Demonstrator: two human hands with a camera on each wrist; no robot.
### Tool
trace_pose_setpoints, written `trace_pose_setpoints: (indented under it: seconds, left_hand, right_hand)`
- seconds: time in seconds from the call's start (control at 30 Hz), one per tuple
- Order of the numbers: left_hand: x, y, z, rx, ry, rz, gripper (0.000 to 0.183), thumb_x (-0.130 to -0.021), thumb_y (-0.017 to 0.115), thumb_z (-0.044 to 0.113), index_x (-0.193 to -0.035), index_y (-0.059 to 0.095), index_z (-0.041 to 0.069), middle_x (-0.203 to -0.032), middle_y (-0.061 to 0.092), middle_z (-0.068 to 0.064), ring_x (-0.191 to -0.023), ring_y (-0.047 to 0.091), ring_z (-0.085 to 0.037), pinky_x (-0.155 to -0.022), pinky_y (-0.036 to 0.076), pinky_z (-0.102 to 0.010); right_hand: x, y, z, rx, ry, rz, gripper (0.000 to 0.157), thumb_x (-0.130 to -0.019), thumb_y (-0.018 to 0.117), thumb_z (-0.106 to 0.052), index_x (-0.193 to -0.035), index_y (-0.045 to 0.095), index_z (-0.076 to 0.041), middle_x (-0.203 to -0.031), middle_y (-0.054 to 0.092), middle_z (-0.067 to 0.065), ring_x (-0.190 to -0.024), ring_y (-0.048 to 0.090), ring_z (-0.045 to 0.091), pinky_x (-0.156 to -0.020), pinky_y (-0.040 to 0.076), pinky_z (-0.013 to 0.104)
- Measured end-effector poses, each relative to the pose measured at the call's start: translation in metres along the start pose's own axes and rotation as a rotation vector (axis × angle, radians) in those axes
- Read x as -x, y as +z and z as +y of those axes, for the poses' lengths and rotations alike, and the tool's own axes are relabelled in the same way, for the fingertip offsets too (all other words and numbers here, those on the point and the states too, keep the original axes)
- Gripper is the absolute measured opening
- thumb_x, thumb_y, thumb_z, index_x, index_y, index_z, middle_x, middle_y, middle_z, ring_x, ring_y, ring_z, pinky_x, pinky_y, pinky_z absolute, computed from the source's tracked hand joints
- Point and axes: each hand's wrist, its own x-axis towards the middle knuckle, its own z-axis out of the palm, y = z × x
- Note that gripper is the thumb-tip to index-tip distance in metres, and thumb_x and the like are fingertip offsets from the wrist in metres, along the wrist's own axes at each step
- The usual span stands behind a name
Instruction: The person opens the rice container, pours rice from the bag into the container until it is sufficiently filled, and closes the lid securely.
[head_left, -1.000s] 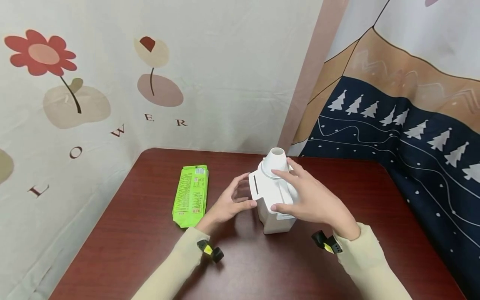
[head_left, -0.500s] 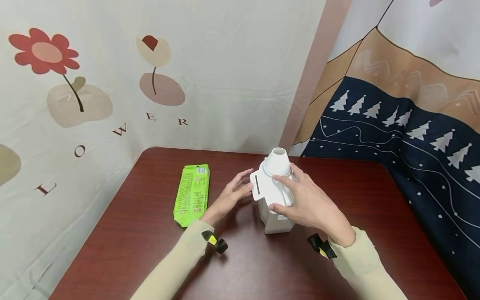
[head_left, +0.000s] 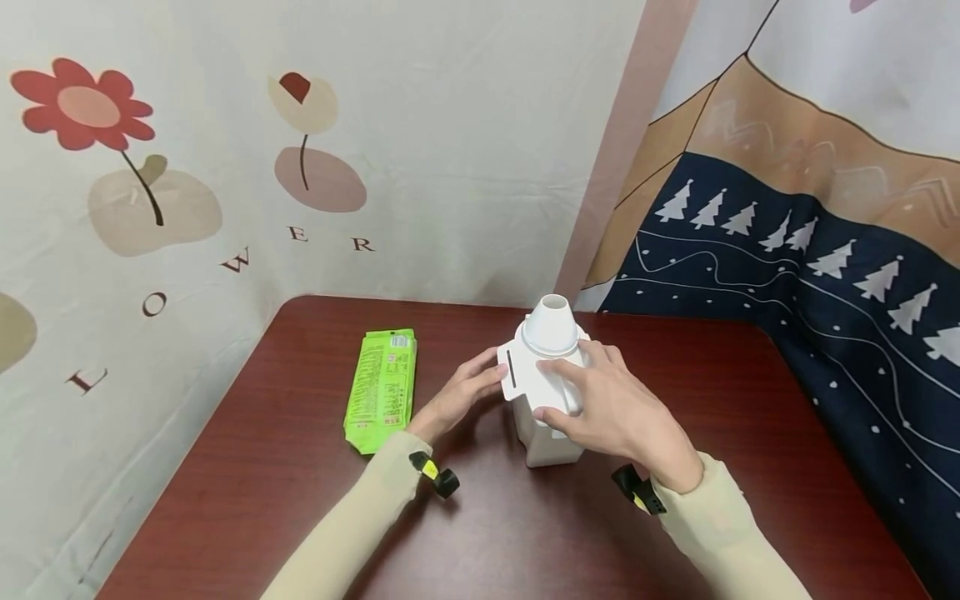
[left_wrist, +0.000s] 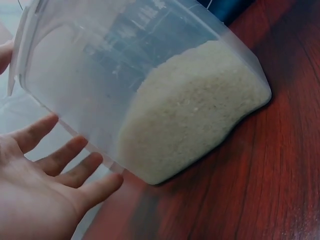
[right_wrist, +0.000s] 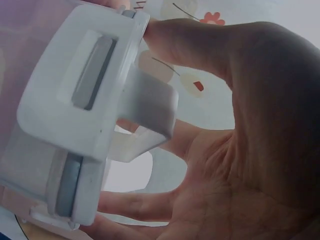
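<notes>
A translucent container (left_wrist: 115, 105) part filled with pale, rice-like grains stands on the table, capped by a white lid (head_left: 521, 371) with a cone-shaped top (head_left: 552, 329). My left hand (head_left: 460, 398) is at its left side, fingers extended beside the wall in the left wrist view and thumb at the lid's edge. Over the lid's right part spreads my right hand (head_left: 611, 408), thumb at the near edge and fingers reaching toward the far side. A raised handle-like loop (right_wrist: 150, 102) sits between the right thumb and fingers. Some right fingertips are hidden behind the lid.
A bright green packet (head_left: 381, 387) lies left of the container on the dark red wooden table (head_left: 525, 542). Printed cloth (head_left: 465, 150) hangs behind the table's far edge.
My left thumb has risen from the container's near side to the lid's edge. The right fingers have slid from beside the cone slightly nearer me; the container stays in place.
</notes>
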Motion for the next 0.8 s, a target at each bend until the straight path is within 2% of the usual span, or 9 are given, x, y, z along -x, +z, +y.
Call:
trace_pose_setpoints:
  seconds: [0.13,0.37,0.5,0.7,0.8]
  left_hand:
    - [-0.001,0.000,-0.004,0.020,-0.011,-0.013,0.056,-0.105,0.051,0.022,-0.155,0.038,0.000,-0.145,0.052,-0.022,-0.114,0.062,-0.008,-0.117,0.041,-0.054]
    - [-0.001,0.004,-0.003,-0.003,-0.030,0.011,0.059,-0.104,0.057,0.028,-0.156,0.038,0.007,-0.152,0.046,-0.021,-0.121,0.060,-0.015,-0.118,0.042,-0.052]
    - [-0.001,0.007,-0.003,-0.019,-0.025,0.028,0.057,-0.105,0.058,0.026,-0.155,0.039,0.009,-0.154,0.044,-0.021,-0.125,0.059,-0.019,-0.116,0.044,-0.049]
    - [-0.001,0.011,-0.003,-0.098,0.031,0.075,0.049,-0.103,0.061,0.026,-0.145,0.049,0.005,-0.145,0.052,-0.021,-0.131,0.053,-0.028,-0.108,0.050,-0.036]
    - [-0.002,0.014,-0.003,-0.126,0.065,0.107,0.048,-0.101,0.064,0.029,-0.138,0.053,0.001,-0.139,0.056,-0.024,-0.125,0.056,-0.022,-0.102,0.052,-0.030]
  right_hand:
    - [0.001,0.002,0.000,0.003,-0.016,0.019,0.057,-0.086,0.078,-0.044,-0.137,0.067,-0.020,-0.151,0.044,0.028,-0.124,0.048,0.044,-0.085,0.056,0.049]
    - [0.000,0.003,0.000,0.053,-0.025,0.036,0.059,-0.085,0.077,-0.048,-0.137,0.067,-0.022,-0.148,0.048,0.026,-0.116,0.051,0.039,-0.081,0.054,0.045]
    - [-0.001,0.004,0.001,0.064,-0.039,0.051,0.059,-0.085,0.078,-0.049,-0.136,0.068,-0.022,-0.147,0.050,0.026,-0.114,0.051,0.038,-0.082,0.054,0.046]
    - [0.000,0.005,0.004,0.074,-0.068,0.077,0.057,-0.084,0.078,-0.048,-0.134,0.069,-0.022,-0.142,0.053,0.026,-0.111,0.052,0.037,-0.082,0.053,0.046]
    - [0.000,0.006,0.005,0.073,-0.081,0.093,0.057,-0.084,0.079,-0.048,-0.133,0.070,-0.021,-0.140,0.054,0.025,-0.110,0.051,0.036,-0.080,0.052,0.045]
